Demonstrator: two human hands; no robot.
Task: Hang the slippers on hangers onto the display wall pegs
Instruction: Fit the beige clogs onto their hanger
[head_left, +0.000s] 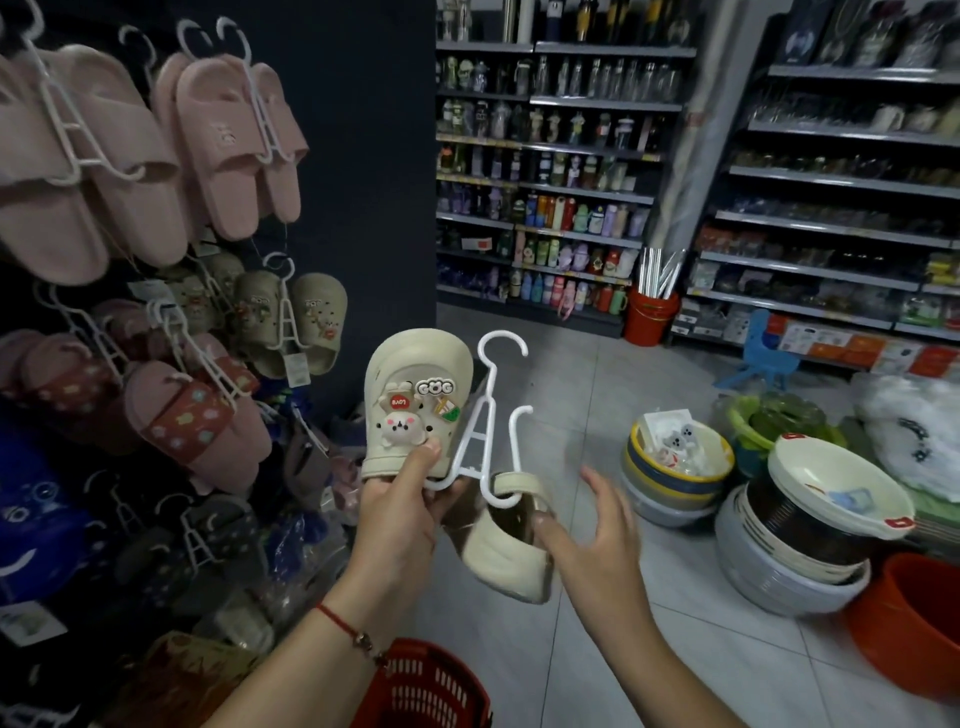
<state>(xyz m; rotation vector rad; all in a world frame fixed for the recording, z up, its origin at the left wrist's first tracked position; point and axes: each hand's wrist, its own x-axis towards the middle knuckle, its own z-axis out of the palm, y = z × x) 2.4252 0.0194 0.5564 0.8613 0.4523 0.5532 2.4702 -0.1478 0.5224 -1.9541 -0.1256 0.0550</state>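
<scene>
slippers on hangers (234, 150) hung along the display wall (358, 156) at left, shelves (571, 156) behind – stacked basins (800, 535) on floor right, basket (431, 686) below the hands

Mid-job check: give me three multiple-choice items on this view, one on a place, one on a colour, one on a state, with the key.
1. Where is the red plastic basket?
A. On a shelf
B. Low, below the hands
C. On a wall peg

2. What colour is the plastic hanger being held?
A. White
B. Black
C. Blue

3. How does the second cream clog slipper sit?
A. Already on the wall
B. In the basket
C. Dangling by its strap from the hanger's lower hook

Key: 1 B, it shows at the bottom edge under the forearms. 2 A, it is white against the floor. 3 C, the left hand grips the hanger and the charm-decorated cream clog; the right hand is open beside the dangling one.
</scene>
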